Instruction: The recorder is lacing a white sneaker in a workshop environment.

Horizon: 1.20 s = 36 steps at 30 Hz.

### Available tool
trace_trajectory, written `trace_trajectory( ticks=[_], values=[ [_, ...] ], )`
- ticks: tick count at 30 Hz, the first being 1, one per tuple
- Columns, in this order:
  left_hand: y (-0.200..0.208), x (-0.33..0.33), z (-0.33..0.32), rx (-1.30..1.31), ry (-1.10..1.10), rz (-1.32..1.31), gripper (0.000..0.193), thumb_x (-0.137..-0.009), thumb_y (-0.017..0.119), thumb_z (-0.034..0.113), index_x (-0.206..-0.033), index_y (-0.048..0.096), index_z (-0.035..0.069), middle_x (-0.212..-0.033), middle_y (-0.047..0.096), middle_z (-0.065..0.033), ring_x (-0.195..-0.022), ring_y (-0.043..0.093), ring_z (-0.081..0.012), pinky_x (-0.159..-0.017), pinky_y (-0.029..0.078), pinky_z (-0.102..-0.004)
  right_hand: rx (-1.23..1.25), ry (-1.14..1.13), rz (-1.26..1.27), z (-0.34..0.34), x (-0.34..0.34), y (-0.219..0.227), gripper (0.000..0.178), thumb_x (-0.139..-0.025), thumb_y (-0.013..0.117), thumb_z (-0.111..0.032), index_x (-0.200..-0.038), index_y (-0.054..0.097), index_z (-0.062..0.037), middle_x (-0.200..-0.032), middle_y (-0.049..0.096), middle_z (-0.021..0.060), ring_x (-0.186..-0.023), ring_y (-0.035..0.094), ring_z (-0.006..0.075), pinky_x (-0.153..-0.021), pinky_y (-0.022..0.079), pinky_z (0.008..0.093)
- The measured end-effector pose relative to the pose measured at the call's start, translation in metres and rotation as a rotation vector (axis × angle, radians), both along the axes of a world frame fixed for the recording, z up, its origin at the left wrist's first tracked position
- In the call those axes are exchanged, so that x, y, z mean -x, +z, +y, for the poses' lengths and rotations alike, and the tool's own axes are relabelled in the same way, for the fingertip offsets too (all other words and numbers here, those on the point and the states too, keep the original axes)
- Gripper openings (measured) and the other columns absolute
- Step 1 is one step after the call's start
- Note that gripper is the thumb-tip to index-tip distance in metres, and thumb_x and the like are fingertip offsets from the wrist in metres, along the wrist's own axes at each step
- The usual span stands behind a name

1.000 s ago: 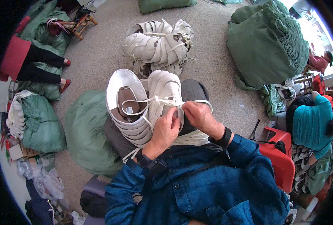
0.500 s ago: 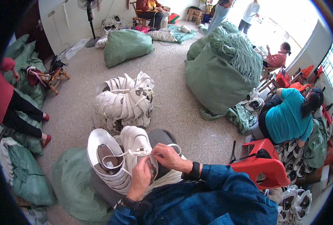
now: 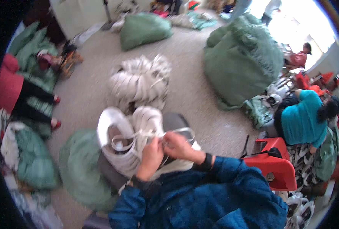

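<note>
Pinched on the white lace (image 3: 154, 134), both hands meet at frame centre over two white shoes (image 3: 129, 139) on the lap: left hand (image 3: 151, 156), then right hand (image 3: 179, 145). Since a second ago they sit closer together; lacing continues.

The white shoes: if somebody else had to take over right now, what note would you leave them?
Left hand: pinching the white lace at the shoes' tops.
Right hand: pinching the same lace, close beside the left.
White shoes: a pair on the lap, side by side, one opening facing up.
Done: the lace runs across both shoes.
Left: too blurred to tell whether a knot is finished.
Tied pairs pile lies on the floor ahead.
</note>
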State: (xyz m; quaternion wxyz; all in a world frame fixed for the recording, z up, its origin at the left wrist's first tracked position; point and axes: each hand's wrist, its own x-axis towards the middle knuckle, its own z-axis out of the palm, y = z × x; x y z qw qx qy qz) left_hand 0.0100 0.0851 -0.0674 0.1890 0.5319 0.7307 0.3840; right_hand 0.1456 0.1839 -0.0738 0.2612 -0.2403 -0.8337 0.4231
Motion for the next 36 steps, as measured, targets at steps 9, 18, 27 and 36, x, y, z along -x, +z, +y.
trace_trajectory(
  ticks=[9,18,27,36],
  values=[
    [0.089,0.126,-0.105,-0.419,-0.375,-1.535,0.005,-0.092,0.064,0.004,-0.093,0.065,0.0,-0.07,0.064,-0.0042,-0.057,0.063,-0.0134,-0.058,0.051,-0.0251,0.085,0.042,-0.09,0.009,-0.003,0.024,0.026,-0.083,0.067,-0.008,-0.105,0.056,0.0004,-0.104,0.061,0.0203,-0.092,0.063,0.0375,-0.078,0.052,0.0416],
    [0.083,0.104,-0.087,0.179,0.016,-0.318,0.015,-0.088,0.068,0.005,-0.102,0.067,0.0,-0.083,0.064,-0.004,-0.073,0.062,-0.014,-0.065,0.049,-0.0262,-0.382,-0.033,-0.012,0.033,0.007,0.006,0.028,-0.076,0.066,-0.004,-0.103,0.06,-0.0027,-0.119,0.058,0.0172,-0.112,0.054,0.04,-0.102,0.038,0.0516],
    [0.051,0.041,-0.006,-0.203,-0.128,0.394,0.026,-0.075,0.077,0.009,-0.099,0.066,0.007,-0.094,0.061,-0.0079,-0.098,0.059,-0.0273,-0.089,0.046,-0.04,0.019,0.092,0.053,0.016,-0.005,0.028,0.014,-0.083,0.069,-0.001,-0.094,0.061,-0.003,-0.087,0.062,0.01,-0.077,0.062,0.0248,-0.067,0.048,0.0324],
    [0.022,0.039,0.008,-0.312,-0.165,0.471,0.019,-0.076,0.073,0.006,-0.094,0.065,0.009,-0.089,0.061,-0.0046,-0.093,0.06,-0.0243,-0.095,0.044,-0.043,1.256,0.162,-0.113,0.013,-0.003,0.062,0.024,-0.102,0.062,-0.026,-0.1,0.063,-0.0015,-0.076,0.063,0.0029,-0.053,0.055,0.0091,-0.049,0.044,0.0217]
  ],
)
